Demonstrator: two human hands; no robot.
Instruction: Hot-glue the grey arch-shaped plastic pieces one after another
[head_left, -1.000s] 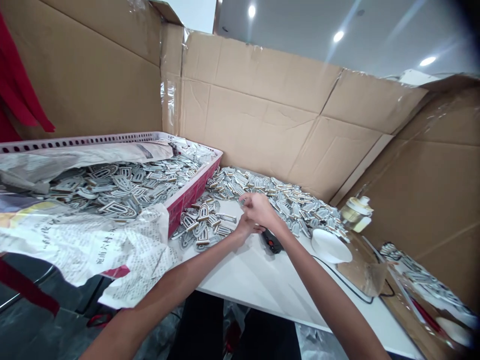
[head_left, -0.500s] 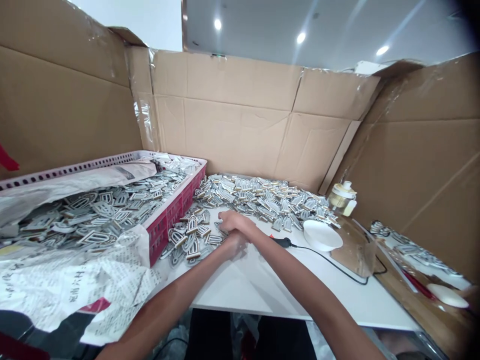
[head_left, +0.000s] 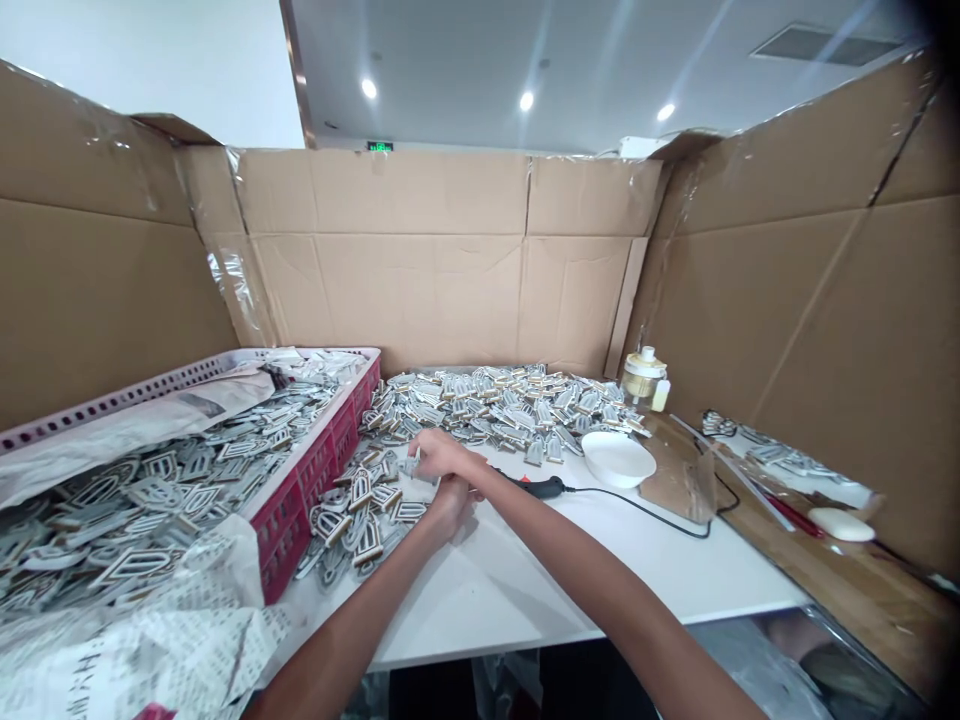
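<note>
My forearms cross, right over left, above the white table [head_left: 495, 600]. My right hand [head_left: 436, 455] has its fingers curled down at the edge of a loose heap of small arch-shaped metal pieces [head_left: 367, 510]; whatever its fingertips hold is too small to make out. Beneath the right wrist lies my left hand [head_left: 452, 503], its fingers mostly hidden. To the right of both hands is a black-handled corded tool [head_left: 544, 487] with a red part; my right forearm covers its front end. Across the back of the table spreads a larger pile of similar pieces [head_left: 502, 405].
A pink plastic basket [head_left: 319, 475] full of such pieces and paper stands at left. On the right are a white bowl [head_left: 619, 460], a clear bottle [head_left: 643, 378], a black cord [head_left: 645, 510] and a white oval object [head_left: 841, 524]. Cardboard walls [head_left: 420, 290] enclose the table.
The view has tilted up and turned right, so everything appears shifted left and lower. My hands stay crossed at the near heap, with little change in their pose.
</note>
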